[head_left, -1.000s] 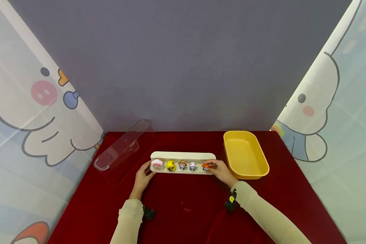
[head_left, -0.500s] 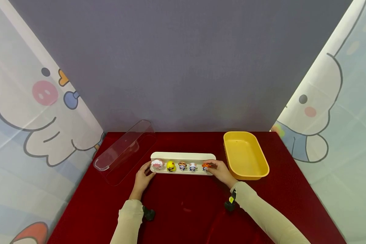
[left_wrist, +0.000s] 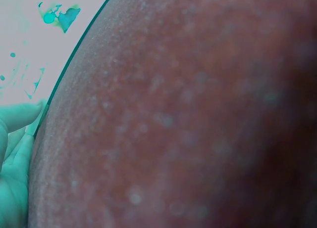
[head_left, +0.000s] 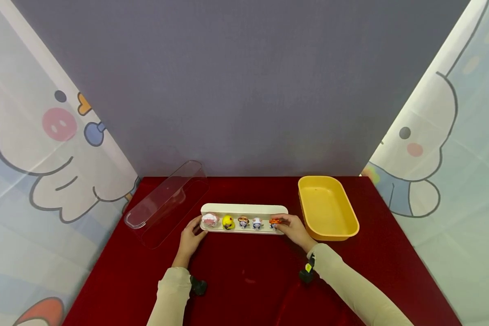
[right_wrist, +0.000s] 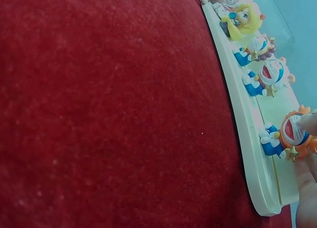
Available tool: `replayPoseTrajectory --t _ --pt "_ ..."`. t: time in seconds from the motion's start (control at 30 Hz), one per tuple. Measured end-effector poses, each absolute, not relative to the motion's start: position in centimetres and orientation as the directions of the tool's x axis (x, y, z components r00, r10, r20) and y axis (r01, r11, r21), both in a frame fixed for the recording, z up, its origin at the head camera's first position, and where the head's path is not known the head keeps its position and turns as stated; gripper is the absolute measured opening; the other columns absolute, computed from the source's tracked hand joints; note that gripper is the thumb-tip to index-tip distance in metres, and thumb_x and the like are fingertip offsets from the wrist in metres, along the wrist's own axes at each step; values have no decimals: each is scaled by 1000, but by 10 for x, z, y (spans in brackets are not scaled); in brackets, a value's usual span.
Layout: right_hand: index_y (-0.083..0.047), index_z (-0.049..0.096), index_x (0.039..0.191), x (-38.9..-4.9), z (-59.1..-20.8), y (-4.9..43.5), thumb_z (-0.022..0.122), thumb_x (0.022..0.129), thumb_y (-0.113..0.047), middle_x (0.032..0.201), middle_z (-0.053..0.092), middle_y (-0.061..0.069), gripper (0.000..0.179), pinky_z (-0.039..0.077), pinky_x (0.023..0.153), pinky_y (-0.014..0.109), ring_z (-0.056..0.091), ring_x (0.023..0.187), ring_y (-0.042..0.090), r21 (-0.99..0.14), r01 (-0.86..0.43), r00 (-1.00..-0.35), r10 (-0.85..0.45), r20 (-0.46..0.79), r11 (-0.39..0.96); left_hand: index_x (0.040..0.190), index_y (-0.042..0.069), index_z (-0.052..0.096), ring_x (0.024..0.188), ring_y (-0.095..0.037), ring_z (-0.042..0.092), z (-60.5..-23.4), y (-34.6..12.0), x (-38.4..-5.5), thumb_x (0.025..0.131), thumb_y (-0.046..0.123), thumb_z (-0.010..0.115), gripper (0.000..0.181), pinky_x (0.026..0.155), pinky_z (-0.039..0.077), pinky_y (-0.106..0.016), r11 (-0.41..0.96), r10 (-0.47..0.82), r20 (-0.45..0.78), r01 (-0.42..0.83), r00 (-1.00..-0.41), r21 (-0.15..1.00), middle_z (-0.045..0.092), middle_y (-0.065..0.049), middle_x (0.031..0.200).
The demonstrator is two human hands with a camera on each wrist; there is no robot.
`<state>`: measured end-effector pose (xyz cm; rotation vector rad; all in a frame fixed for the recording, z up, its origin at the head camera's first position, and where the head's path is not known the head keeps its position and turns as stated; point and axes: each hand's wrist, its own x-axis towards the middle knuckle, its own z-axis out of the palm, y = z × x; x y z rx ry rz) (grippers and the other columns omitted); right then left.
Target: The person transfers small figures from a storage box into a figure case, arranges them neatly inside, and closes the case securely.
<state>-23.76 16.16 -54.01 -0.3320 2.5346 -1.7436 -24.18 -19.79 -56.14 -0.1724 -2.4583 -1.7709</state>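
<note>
A long white display base [head_left: 244,208] lies across the red cloth with a row of small figurines on it. At its left end my left hand [head_left: 189,240] grips the rim, thumb on the near side. My right hand [head_left: 295,230] pinches the rightmost figurine, a Doraemon-like figurine with an orange mane [right_wrist: 293,131], which stands upright on the base. To its left stand a white-hatted figurine [head_left: 257,223], a brown-maned one [head_left: 243,222], a yellow-haired one [head_left: 228,222] and a pink-and-white one [head_left: 210,220]. The left wrist view shows mostly red cloth.
A clear plastic cover [head_left: 167,199] lies at the back left. A yellow tray [head_left: 354,224] stands to the right, close to my right hand. A grey panel [head_left: 244,90] rises behind the red table [head_left: 236,290], and cartoon-printed curtains flank both sides.
</note>
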Motion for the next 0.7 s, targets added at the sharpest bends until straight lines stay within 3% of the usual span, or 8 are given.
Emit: replayPoseTrajectory --t 0.1,0.33,0.47,0.7 --pt "-1 69 109 -237 -542 162 64 84 4 113 66 14 26 51 78 15 59 96 16 -926 -171 -975 -196 109 336 132 -15 43 124 -47 42 -560 -198 -242 79 -15 66 58 103 43 -46 340 36 157 160 -987 927 39 -33 137" --pt "7 64 114 -223 -508 156 59 86 9 118 62 21 28 48 83 14 56 108 31 -943 -139 -973 -217 74 303 134 -13 43 125 -45 42 -567 -199 -245 79 -14 66 59 104 42 -46 337 29 153 154 -988 929 40 -32 138" --pt "7 64 114 -222 -510 156 59 86 8 119 62 21 28 48 82 12 56 106 29 -946 -140 -972 -222 75 292 134 -11 44 124 -44 44 -579 -201 -250 78 -13 67 60 103 43 -44 345 19 162 158 -987 925 41 -30 138" --pt "11 64 110 -223 -510 155 60 84 11 115 63 23 26 50 89 21 57 108 27 -923 -226 -962 -219 162 311 133 -10 46 123 -43 45 -585 -203 -252 78 -11 69 60 101 45 -41 360 9 182 173 -983 917 43 -28 137"
